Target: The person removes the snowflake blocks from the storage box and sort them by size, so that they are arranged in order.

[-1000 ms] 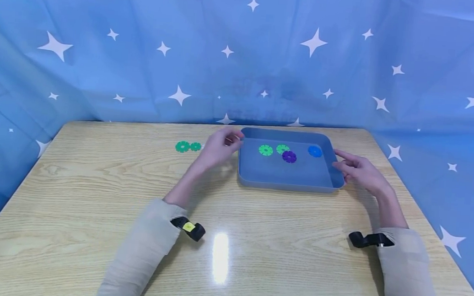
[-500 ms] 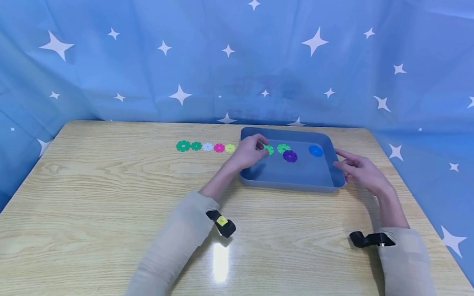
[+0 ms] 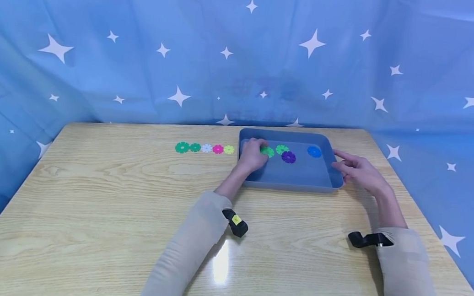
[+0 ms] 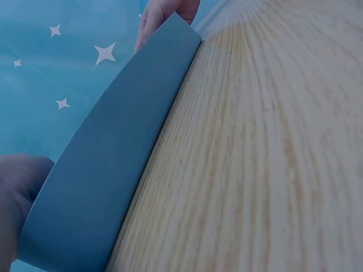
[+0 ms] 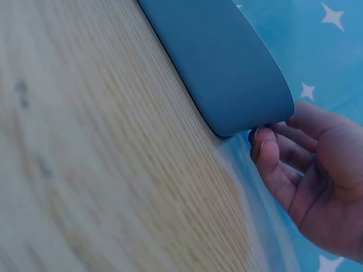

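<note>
Inside the blue-grey tray, my left hand has its curled finger and thumb at the left edge of a light green notched plastic disc, pinching it. A second light green disc, partly under a purple disc, lies just right of it. A blue disc is farther right in the tray. My right hand holds the tray's right side, thumb over the rim; in the right wrist view its bent fingers are at the outer corner. The tray wall hides most of my left hand in the left wrist view.
Left of the tray, a row of discs runs along the wooden table: a larger green disc, a smaller green disc, a white disc, a pink disc and a yellow disc. A starry blue curtain hangs behind.
My left hand has moved right from the tray's left rim into the tray and down to the light green disc, uncovering the white, pink and yellow discs. My right hand has stayed at the tray.
</note>
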`<act>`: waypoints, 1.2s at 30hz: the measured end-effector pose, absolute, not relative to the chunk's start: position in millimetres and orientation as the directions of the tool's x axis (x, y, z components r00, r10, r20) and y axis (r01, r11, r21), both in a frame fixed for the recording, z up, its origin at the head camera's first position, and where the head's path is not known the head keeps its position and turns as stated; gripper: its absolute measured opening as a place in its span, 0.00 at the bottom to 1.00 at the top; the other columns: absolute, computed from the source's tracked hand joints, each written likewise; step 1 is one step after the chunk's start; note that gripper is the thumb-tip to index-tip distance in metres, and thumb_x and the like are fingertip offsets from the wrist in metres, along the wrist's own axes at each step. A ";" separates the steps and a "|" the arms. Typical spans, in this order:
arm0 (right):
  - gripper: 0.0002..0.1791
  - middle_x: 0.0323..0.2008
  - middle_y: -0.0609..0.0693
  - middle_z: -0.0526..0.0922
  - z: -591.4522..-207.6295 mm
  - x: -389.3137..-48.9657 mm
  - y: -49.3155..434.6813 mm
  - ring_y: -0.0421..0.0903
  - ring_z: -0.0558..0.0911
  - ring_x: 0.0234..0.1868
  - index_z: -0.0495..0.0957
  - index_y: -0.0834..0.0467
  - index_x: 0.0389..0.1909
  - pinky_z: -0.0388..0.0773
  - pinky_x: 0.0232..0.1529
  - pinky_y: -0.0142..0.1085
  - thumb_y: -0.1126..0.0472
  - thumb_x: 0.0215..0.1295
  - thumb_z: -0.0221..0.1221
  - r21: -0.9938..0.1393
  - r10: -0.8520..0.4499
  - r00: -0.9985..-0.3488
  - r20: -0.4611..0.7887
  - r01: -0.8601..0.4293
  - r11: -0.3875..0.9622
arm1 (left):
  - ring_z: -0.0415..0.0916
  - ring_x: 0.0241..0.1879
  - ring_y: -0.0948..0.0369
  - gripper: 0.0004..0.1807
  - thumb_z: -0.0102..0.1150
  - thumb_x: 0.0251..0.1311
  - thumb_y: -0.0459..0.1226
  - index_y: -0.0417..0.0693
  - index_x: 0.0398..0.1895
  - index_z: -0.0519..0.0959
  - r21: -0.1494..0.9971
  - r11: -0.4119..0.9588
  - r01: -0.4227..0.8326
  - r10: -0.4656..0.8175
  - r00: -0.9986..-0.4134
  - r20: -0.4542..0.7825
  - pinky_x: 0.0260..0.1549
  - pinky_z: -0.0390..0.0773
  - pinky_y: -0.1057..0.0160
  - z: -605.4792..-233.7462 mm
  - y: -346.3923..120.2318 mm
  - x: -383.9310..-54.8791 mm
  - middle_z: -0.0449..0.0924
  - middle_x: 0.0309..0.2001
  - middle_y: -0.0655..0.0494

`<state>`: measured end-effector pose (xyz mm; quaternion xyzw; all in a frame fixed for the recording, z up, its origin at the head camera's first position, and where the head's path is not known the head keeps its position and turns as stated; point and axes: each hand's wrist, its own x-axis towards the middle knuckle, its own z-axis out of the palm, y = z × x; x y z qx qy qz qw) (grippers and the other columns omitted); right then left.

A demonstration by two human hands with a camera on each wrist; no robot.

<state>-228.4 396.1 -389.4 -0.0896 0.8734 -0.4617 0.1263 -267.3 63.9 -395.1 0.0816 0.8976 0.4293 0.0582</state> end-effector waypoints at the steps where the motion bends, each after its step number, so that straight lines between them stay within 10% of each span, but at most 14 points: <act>1: 0.36 0.25 0.49 0.68 -389.5 -228.4 396.1 0.49 0.73 0.25 0.55 0.60 0.79 0.75 0.30 0.38 0.52 0.77 0.55 -0.830 -0.274 -0.952 -0.138 -0.040 0.557 | 0.65 0.62 0.51 0.21 0.62 0.66 0.31 0.43 0.62 0.79 0.772 0.627 0.100 0.199 -0.979 -0.035 0.61 0.69 0.57 -395.8 63.9 -267.4 0.74 0.60 0.47; 12: 0.35 0.24 0.49 0.67 -390.8 -228.3 397.0 0.49 0.73 0.25 0.54 0.60 0.79 0.75 0.30 0.38 0.53 0.78 0.54 -0.828 -0.282 -0.950 -0.131 -0.051 0.558 | 0.70 0.59 0.53 0.20 0.71 0.60 0.35 0.43 0.56 0.81 0.738 0.663 0.124 0.236 -0.971 -0.049 0.60 0.69 0.58 -396.7 63.9 -268.0 0.80 0.53 0.51; 24: 0.35 0.24 0.48 0.66 -392.7 -227.7 397.0 0.48 0.73 0.25 0.54 0.60 0.79 0.74 0.29 0.38 0.53 0.78 0.53 -0.823 -0.275 -0.952 -0.137 -0.045 0.566 | 0.74 0.28 0.60 0.13 0.58 0.71 0.33 0.45 0.57 0.78 0.873 0.467 0.138 0.244 -0.969 0.023 0.24 0.70 0.67 -386.8 54.8 -257.7 0.78 0.31 0.52; 36: 0.34 0.25 0.48 0.68 -391.7 -228.5 397.0 0.49 0.72 0.24 0.54 0.62 0.78 0.75 0.29 0.39 0.56 0.79 0.52 -0.840 -0.291 -0.949 -0.122 -0.058 0.540 | 0.83 0.40 0.45 0.17 0.55 0.73 0.32 0.43 0.63 0.77 0.949 0.264 0.173 0.226 -0.968 0.114 0.34 0.79 0.61 -368.2 11.2 -251.5 0.78 0.36 0.46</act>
